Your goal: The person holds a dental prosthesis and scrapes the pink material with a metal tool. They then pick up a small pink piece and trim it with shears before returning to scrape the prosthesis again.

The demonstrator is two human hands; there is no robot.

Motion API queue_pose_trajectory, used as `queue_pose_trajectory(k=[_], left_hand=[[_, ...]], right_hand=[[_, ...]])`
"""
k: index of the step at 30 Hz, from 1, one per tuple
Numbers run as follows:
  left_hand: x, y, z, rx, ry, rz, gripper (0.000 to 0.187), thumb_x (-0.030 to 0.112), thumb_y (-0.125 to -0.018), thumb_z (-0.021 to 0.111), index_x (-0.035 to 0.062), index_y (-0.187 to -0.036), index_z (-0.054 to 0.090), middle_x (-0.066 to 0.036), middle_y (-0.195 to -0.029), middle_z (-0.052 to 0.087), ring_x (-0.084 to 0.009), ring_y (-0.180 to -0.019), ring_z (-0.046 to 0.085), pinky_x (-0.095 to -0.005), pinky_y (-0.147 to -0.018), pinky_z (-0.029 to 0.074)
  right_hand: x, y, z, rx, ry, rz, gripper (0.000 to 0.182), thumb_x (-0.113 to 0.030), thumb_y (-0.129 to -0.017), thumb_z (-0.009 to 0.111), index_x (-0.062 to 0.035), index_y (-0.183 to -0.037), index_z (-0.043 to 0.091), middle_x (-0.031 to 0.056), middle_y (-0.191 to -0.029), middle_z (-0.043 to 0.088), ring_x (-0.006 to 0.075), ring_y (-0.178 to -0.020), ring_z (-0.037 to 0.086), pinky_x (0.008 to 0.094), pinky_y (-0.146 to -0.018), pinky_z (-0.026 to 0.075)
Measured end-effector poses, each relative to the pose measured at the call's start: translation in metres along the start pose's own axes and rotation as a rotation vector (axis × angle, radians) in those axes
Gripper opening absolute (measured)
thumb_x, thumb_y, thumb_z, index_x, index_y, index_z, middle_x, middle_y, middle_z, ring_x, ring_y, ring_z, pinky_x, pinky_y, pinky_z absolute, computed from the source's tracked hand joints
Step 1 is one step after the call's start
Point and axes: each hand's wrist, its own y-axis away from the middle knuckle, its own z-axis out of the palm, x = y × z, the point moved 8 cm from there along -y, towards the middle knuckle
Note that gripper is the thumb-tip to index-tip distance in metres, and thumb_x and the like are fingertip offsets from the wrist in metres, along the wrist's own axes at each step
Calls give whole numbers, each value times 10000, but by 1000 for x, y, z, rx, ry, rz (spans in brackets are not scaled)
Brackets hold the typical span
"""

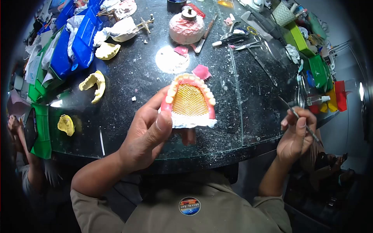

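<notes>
In my left hand [145,128] is a denture model [190,101] with a row of teeth, pink wax gum and a gold mesh across the palate, on a white plaster base. My thumb lies along its left side, and the other fingers are partly hidden beneath it. The teeth point away from me, over the black table. Off to the right, my right hand [297,132] grips a thin metal carving tool [285,104] like a pen, its tip pointing up and left, apart from the model. Just beyond the teeth lies a piece of pink wax [201,72].
Yellow plaster casts [93,85] lie at the left, near blue bins [83,37]. A pink-and-white flask-like block [187,29] stands at the back beside a knife [206,34]. Scissors [248,46] and tweezers [264,66] lie right of centre. Other people's limbs show at both edges.
</notes>
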Motion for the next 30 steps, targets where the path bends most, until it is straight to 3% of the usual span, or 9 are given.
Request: queue_pose_trajectory(k=[3, 5, 7, 10, 15, 19, 30], left_hand=[[-1, 0, -2, 7, 25, -11, 999, 678, -725, 519, -58, -1328, 215, -238, -1191, 488, -173, -790, 584, -261, -601, 486], [1, 1, -3, 2, 40, 5, 999, 675, -724, 524, -60, -1326, 218, -224, -1171, 499, -176, -793, 583, -265, -603, 487], [3, 1, -4, 3, 57, 12, 1000, 675, -722, 528, -60, -1326, 220, -209, -1146, 510, -178, -798, 581, -269, -604, 489], [4, 1, -6, -6, 75, -23, 1022, 699, -700, 531, -47, -1330, 227, -164, -1094, 523, -177, -832, 580, -269, -608, 494], [2, 1, -6, 25, 93, -125, 1122, 765, -622, 535, -17, -1349, 193, -133, -1155, 503, -166, -945, 560, -266, -603, 504], [-1, 0, -3, 37, 107, -179, 1150, 789, -596, 529, -3, -1355, 182, -124, -1183, 487, -160, -967, 551, -262, -612, 507], [-4, 0, -3, 32, 114, -204, 1073, 753, -630, 545, 52, -1364, 198, -88, -1179, 484, -164, -969, 556, -272, -621, 521]], right_hand=[[-37, -25, 69, -260, -175, -148, 287, -253, -892, 528, 27, -955, 522, 183, -860, 597, 134, -573, 548, 229, -477, 424], [-52, -34, 105, -453, -173, -181, 311, -269, -933, 442, 32, -1001, 479, 165, -827, 528, 157, -604, 502, 228, -492, 426], [-59, -39, 130, -516, -216, -190, 291, -252, -924, 463, 33, -984, 480, 161, -805, 531, 160, -582, 511, 230, -475, 437], [-51, -38, 149, -517, -259, -149, 250, -211, -901, 515, 30, -957, 484, 147, -756, 541, 166, -552, 532, 237, -450, 449], [-24, -30, 147, -466, -243, 41, 233, -198, -878, 554, 27, -909, 501, 131, -718, 546, 174, -569, 556, 279, -509, 500], [-20, -26, 144, -481, -168, 1, 246, -217, -874, 563, 22, -874, 506, 125, -719, 550, 187, -634, 590, 367, -631, 549], [-23, -19, 150, -562, -67, -114, 279, -256, -866, 573, 15, -883, 506, 138, -765, 580, 245, -749, 637, 368, -663, 547]])
